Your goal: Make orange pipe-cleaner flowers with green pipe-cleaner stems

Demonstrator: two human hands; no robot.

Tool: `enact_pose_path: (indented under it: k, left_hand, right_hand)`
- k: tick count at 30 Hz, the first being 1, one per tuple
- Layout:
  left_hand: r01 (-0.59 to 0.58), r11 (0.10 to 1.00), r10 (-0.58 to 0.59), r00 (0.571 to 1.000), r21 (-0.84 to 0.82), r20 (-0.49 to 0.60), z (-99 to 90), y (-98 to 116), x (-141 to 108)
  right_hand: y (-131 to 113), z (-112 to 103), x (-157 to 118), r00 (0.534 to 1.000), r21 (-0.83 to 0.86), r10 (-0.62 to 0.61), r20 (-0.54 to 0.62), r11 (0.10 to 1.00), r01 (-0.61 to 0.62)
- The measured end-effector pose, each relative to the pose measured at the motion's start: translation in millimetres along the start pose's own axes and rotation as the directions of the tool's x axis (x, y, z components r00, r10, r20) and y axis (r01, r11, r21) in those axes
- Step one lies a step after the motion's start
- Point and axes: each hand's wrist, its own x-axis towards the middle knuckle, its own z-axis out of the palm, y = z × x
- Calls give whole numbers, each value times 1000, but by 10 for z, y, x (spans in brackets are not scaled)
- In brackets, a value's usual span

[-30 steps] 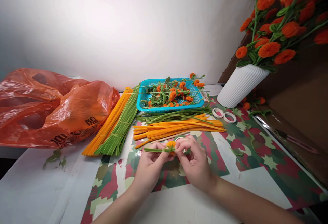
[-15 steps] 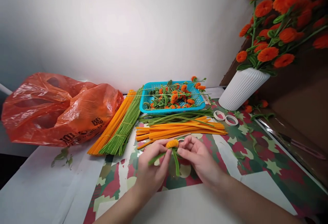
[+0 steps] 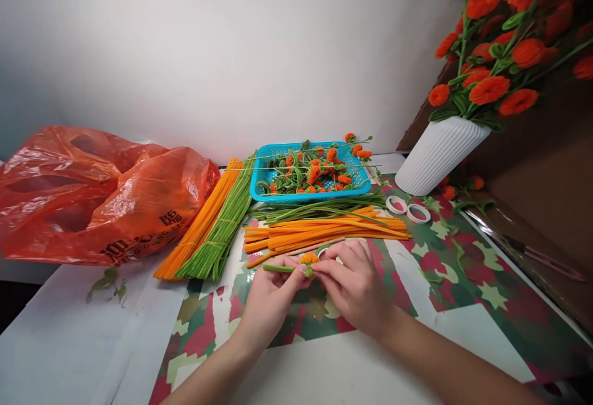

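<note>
Flower (image 3: 309,258) looks shaped, its green strip (image 3: 278,268) jutting loose. Your left hand (image 3: 273,300) and right hand (image 3: 359,284) pinch the flower.

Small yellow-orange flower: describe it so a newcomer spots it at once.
Start at the blue basket, then come nearer, past the loose orange stems, to the left hand and right hand. The small flower is at their fingertips, a green strip pointing left beneath it. Unlike the redder basket flowers, it is yellower and held.
</note>
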Motion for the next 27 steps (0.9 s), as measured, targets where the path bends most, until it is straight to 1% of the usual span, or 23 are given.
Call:
enact_pose_path:
  k: [1, 2, 3, 4, 5, 6, 7, 9, 10, 11, 12, 13, 14, 15, 16, 17, 18, 19, 20, 21, 23, 25, 27]
  left_hand:
    - [-99, 992, 100, 995, 79, -17, 9, -5, -17]
    - [-207, 962, 215, 976, 176, -31, 14, -13, -36]
    - [-316, 907, 339, 940, 279, -36, 15, -22, -56]
    - [-423, 824, 466, 884, 376, -26, 12, -33, -76]
    - [-522, 721, 585, 811, 455, 2, 3, -43, -93]
    - [-610, 607, 686, 726, 509, 51, -9, -53, -106]
    - [-687, 491, 763, 636, 536, 116, -25, -62, -113]
    - [-800, 290, 844, 473, 525, 254, -59, -74, -112]
    - [-836, 211, 856, 408, 506, 318, -75, -77, -104]
    - [-863, 146, 856, 355, 483, 376, -89, -80, -93]
    - [-882, 101, 850, 316, 460, 421, -98, -82, -81]
    - [-889, 90, 843, 308, 448, 441, -102, -82, -69]
    - [-882, 124, 836, 340, 455, 431, -101, -80, -59]
    - [-856, 205, 822, 414, 476, 391, -95, -76, -50]
    - [-804, 325, 789, 521, 499, 325, -87, -69, -42]
    - [-722, 469, 727, 643, 509, 242, -77, -59, -35]
    - [-618, 614, 636, 756, 490, 157, -68, -49, -27]
    - [-511, 740, 529, 844, 437, 90, -59, -38, -19]
    - [-414, 839, 425, 904, 353, 49, -53, -28, -11]
    - [-329, 910, 332, 943, 252, 30, -49, -20, -2]
    - [-189, 981, 187, 981, 50, 45, -45, -11, 12]
    - [-62, 994, 72, 990, -85, 125, -41, -8, 17]
    - [62, 988, -25, 969, -143, 245, -37, -7, 10]
  right_hand:
    - [-25, 9, 1, 998, 38, 54, -20, 998, -54]
    - [-52, 15, 5, 991, 98, 129, -27, 987, -126]
    - [-79, 16, 11, 976, 181, 217, -17, 961, -211]
    - [-104, 11, 19, 950, 282, 311, 21, 910, -304]
    - [-123, 2, 27, 914, 390, 397, 88, 830, -398]
    - [-136, -11, 34, 869, 497, 461, 181, 720, -485]
    - [-140, -25, 38, 816, 588, 499, 290, 579, -564]
    - [-123, -51, 37, 685, 674, 488, 541, 234, -700]
    - [-105, -58, 33, 609, 657, 444, 658, 57, -751]
    - [-82, -61, 28, 537, 614, 389, 749, -101, -783]
    - [-59, -60, 24, 473, 556, 333, 816, -225, -800]
    - [-38, -57, 22, 427, 506, 289, 857, -307, -806]
    - [-21, -55, 23, 404, 477, 264, 876, -340, -811]
    - [-10, -56, 27, 403, 476, 270, 874, -319, -819]
    - [-7, -63, 35, 423, 501, 313, 851, -239, -832]
    - [-11, -76, 45, 465, 537, 383, 798, -104, -837]
    - [-20, -97, 57, 528, 567, 464, 712, 65, -821]
    - [-32, -123, 69, 601, 576, 528, 599, 237, -782]
    - [-45, -153, 81, 671, 569, 562, 483, 381, -729]
    - [-54, -183, 91, 728, 559, 568, 384, 484, -673]
    - [-57, -228, 102, 793, 551, 538, 285, 585, -595]
    - [-39, -232, 96, 822, 542, 495, 281, 625, -562]
    - [-12, -190, 75, 822, 533, 448, 353, 626, -570]
